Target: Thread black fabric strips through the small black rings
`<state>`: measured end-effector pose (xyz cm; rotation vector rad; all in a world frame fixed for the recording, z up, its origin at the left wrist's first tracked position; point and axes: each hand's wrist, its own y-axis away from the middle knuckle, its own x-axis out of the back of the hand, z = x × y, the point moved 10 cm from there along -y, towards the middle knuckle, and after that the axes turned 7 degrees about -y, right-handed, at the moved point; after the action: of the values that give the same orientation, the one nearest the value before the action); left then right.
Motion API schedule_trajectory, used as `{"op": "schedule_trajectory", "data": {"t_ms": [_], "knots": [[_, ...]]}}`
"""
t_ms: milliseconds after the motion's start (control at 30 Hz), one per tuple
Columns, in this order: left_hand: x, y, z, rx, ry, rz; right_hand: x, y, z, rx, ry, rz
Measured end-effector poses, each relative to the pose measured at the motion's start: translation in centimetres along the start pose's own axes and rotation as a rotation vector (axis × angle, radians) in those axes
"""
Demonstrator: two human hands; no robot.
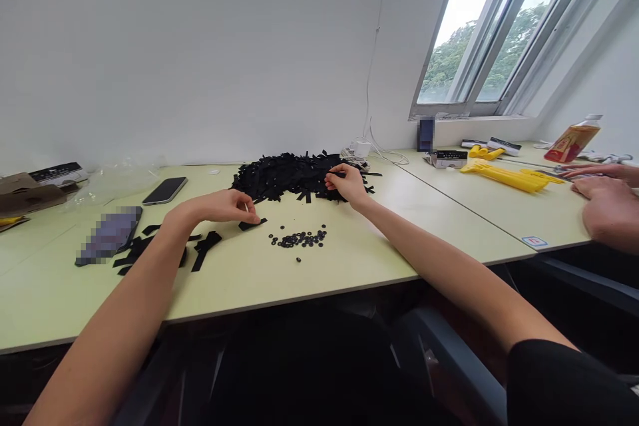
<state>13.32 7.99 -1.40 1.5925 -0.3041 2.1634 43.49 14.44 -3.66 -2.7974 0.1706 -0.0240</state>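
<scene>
Black strip lies sideways along the table, pinched at one end between the left hand's fingers.

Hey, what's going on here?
A person is working at a pale green table with black strips. Their right hand pinches a strip at the edge of a heap of them; their left hand touches a lone strip beside small black rings. A co-worker's hands sit far right, near yellow plastic pieces.

A long pale green table is holding a big pile of thin black strips, little round black pieces, and a flat black phone.
</scene>
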Motion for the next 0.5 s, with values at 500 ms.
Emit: {"op": "schedule_trajectory", "data": {"t_ms": [500], "knots": [[0.4, 0.2, 7.0, -0.18, 0.395, 0.223, -6.2, 5.5, -5.7, 0.335, 0.182, -0.353]]}}
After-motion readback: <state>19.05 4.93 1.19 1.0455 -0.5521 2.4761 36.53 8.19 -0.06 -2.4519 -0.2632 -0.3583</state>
